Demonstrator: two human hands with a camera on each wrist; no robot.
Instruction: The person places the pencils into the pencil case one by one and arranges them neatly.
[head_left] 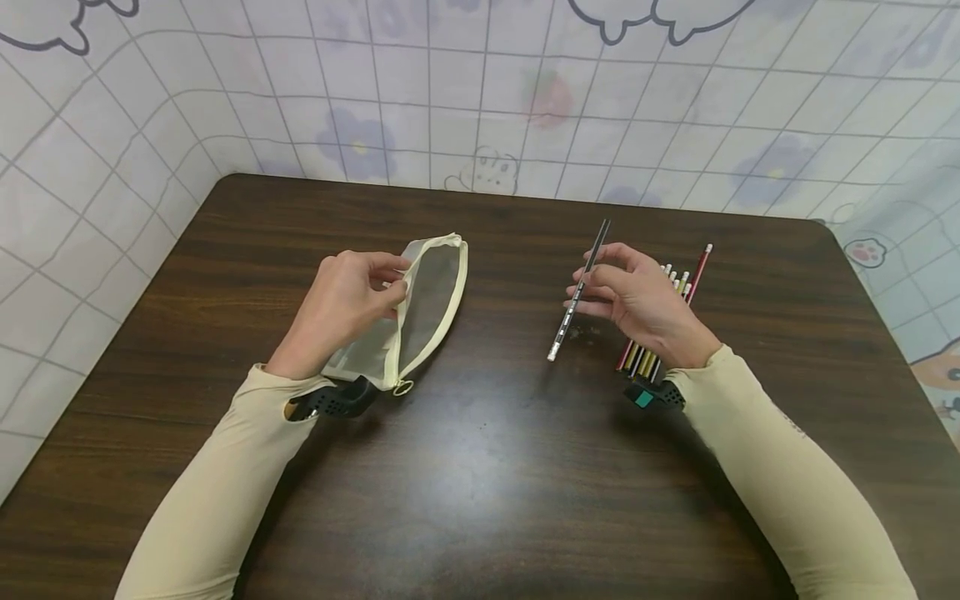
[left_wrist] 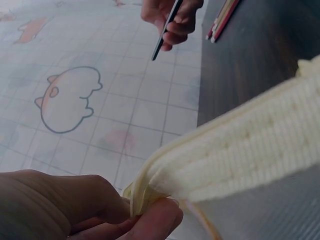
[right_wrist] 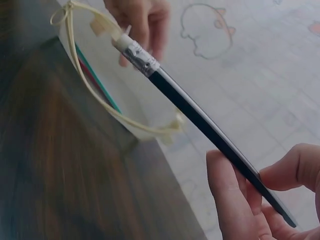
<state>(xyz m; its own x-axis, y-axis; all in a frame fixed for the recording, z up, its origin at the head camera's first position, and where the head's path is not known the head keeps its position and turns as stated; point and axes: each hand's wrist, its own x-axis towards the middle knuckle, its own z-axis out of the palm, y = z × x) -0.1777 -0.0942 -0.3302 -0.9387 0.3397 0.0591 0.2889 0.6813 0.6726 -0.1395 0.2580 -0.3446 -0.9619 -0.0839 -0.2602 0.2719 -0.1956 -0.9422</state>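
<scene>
My left hand (head_left: pixel 348 287) pinches the cream zipper edge of a translucent zip pouch (head_left: pixel 360 354) between thumb and fingers. The pouch's mouth gapes toward the right. In the right wrist view, a red and a teal streak show through the pouch wall (right_wrist: pixel 127 95). Above the table, my right hand (head_left: pixel 633 292) holds a dark pencil (head_left: pixel 562 331) between thumb and fingers. Its white eraser and silvery ferrule point down toward me in the head view. More pencils (head_left: pixel 637 360), with white erasers, lie under the right hand and wrist, which partly hide them.
A dark wooden table (head_left: pixel 480 500) carries everything. Behind it hangs a white gridded cloth (head_left: pixel 420 75) with cartoon prints, which also runs along both sides. One red pencil (head_left: pixel 701 268) sticks out beyond the bunch at the right. A zipper pull ring (head_left: pixel 403 387) hangs at the pouch's near end.
</scene>
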